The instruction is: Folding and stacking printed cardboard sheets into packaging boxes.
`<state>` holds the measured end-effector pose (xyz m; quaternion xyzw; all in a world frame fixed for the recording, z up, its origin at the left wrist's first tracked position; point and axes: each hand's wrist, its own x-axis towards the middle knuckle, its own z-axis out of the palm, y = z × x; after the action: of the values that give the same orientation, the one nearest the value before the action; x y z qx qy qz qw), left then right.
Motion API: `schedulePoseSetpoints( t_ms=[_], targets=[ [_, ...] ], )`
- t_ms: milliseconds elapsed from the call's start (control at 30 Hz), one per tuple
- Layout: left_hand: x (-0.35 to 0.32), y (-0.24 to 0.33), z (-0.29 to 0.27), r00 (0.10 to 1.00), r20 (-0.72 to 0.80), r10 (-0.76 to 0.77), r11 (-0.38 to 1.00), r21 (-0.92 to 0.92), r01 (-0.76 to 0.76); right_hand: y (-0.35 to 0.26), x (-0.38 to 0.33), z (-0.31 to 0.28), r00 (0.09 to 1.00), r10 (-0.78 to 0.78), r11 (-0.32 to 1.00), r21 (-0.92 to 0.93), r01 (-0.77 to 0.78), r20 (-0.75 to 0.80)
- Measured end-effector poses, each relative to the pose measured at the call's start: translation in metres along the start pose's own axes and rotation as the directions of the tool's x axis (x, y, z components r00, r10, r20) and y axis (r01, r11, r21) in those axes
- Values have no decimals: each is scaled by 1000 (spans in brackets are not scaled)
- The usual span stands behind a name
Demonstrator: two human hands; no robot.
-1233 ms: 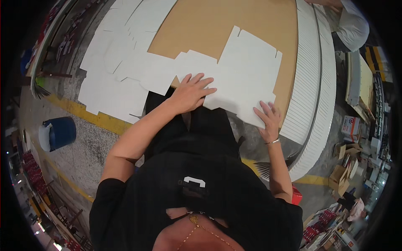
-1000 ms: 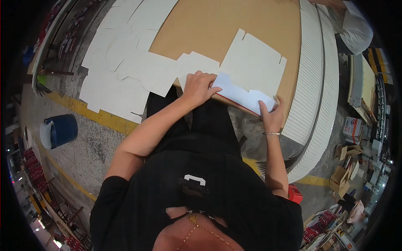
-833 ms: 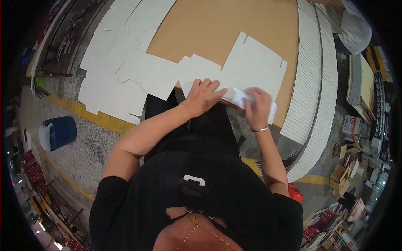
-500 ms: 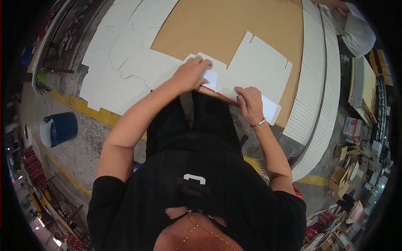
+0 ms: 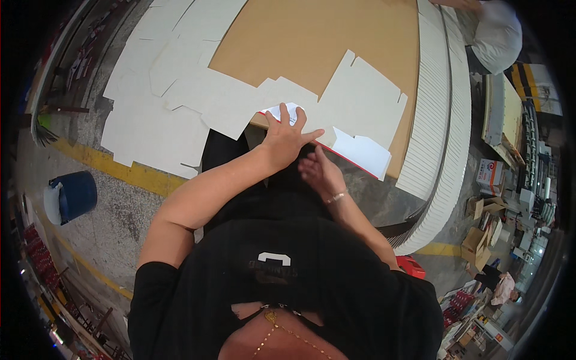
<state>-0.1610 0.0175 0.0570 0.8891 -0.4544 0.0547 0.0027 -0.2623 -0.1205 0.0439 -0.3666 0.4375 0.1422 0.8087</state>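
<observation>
One white card [image 5: 363, 90] lies along the board's near edge, with two red-edged flaps folded over its top: a left flap [image 5: 291, 110] and a right flap [image 5: 360, 151]. One left hand [image 5: 285, 137] rests at the edge of the board [image 5: 324, 36], fingers spread wide on the left flap, thumb stretched toward the right one. One right hand [image 5: 323, 173] is just below that edge, its blurred fingers loosely bent, thumb apart; whether it touches the card cannot be told. One ridged stack [image 5: 433, 102] runs along the board's right side; one blue bin [image 5: 79, 195] stands well left of the board.
</observation>
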Motion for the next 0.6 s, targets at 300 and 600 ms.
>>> schedulePoseSetpoints(
  t_ms=[300,600],
  targets=[
    [-7,-33,-5,998,-56,18,941,-337,-36,10,17,18,907,-398,916,-114,385,-137],
    [30,-16,33,907,-333,257,763,-506,-402,-52,40,20,-191,-824,-549,-672,496,533]
  ],
)
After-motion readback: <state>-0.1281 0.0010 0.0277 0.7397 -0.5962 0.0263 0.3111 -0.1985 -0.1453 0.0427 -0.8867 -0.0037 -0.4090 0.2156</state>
